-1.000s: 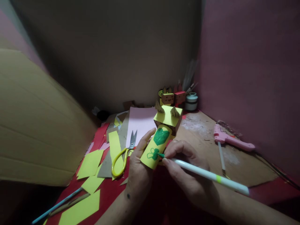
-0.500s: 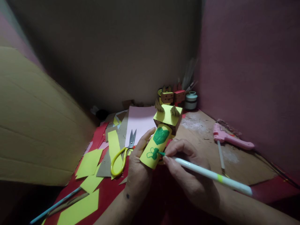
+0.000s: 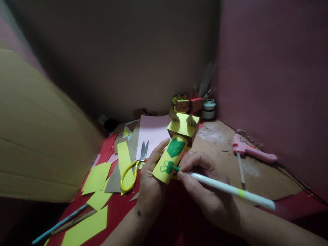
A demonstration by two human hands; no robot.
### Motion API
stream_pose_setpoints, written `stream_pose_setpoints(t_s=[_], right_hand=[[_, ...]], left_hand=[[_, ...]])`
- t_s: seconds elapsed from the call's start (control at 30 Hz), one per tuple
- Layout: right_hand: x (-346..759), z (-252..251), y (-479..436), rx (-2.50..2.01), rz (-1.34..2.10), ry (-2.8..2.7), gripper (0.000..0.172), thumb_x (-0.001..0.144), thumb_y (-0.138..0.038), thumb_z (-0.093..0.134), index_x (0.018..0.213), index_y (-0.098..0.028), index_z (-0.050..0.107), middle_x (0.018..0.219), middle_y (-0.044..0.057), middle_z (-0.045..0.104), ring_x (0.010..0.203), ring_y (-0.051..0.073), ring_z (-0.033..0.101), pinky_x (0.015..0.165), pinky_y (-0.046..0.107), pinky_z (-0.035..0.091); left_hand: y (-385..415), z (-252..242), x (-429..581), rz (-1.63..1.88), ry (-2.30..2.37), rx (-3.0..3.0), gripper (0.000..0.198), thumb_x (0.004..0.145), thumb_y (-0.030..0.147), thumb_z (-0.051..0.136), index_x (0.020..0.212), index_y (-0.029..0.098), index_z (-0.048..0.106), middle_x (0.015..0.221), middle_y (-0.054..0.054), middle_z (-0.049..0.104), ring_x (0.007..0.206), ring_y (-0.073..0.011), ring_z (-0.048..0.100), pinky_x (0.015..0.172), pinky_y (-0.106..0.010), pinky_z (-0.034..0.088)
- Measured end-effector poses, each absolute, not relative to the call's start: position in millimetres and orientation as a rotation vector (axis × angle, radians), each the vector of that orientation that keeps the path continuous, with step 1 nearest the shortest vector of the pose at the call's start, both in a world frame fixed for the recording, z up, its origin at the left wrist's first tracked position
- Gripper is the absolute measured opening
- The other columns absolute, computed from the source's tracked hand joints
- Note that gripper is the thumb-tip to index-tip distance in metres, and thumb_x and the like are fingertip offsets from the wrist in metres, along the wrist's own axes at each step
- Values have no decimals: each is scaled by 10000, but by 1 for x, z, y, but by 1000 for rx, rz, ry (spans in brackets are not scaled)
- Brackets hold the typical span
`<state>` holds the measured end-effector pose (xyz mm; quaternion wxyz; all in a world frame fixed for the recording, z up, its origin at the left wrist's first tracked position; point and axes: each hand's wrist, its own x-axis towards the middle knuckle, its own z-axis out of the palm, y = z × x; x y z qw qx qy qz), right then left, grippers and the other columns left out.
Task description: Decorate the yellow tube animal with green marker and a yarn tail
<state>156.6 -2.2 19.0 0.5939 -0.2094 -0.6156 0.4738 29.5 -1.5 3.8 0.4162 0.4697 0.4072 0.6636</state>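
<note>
My left hand [image 3: 151, 186] is wrapped round a yellow paper tube [image 3: 169, 160] with a filled green blob near its top and a green outline lower down. My right hand [image 3: 205, 186] pinches a white marker [image 3: 230, 189] with a green tip. The tip touches the tube beside the lower green outline. The tube is tilted, its top towards a yellow-topped cardboard box figure [image 3: 183, 128] just behind it.
Yellow-handled scissors [image 3: 133, 167] lie left of my left hand among yellow, red and brown paper scraps. A pink sheet [image 3: 152, 131] lies behind. A pink glue gun [image 3: 249, 152] rests at the right. Small box figures [image 3: 188, 104] and a jar [image 3: 208, 109] stand in the corner. A large cardboard sheet [image 3: 38, 136] leans at the left.
The marker tip has shifted slightly at the lower green outline. Both hands and the tube stay nearly where they were.
</note>
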Motion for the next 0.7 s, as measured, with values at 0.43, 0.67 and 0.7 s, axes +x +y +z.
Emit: stream_pose_setpoints(t_s=[0.43,0.67,0.7], right_hand=[[155,14,-3,-518,1115,-1436,91,883,-209,607,809,-227,557,761,-14,568,627,113,499,505,236,378],[157,15,-1,-550,1083,-1439,74,882,-207,603,827,-231,559,710,-31,549,621,117,504,557,253,415],[157,14,-1,-558,1084,-1439,75,885,-213,601,826,-229,558,721,-28,555,630,119,510,565,257,419]], left_hand=[[-4,9,30,1634,1039,1089,386,815,257,741,1195,307,691,1215,-23,710,1051,-218,676,865,-270,550],[-5,10,30,1639,1052,1097,421,775,256,782,1183,307,695,1209,-21,714,1021,-209,688,776,-227,570],[-5,9,31,1637,1053,1095,420,777,252,780,1184,306,694,1204,-21,715,1013,-210,691,760,-223,572]])
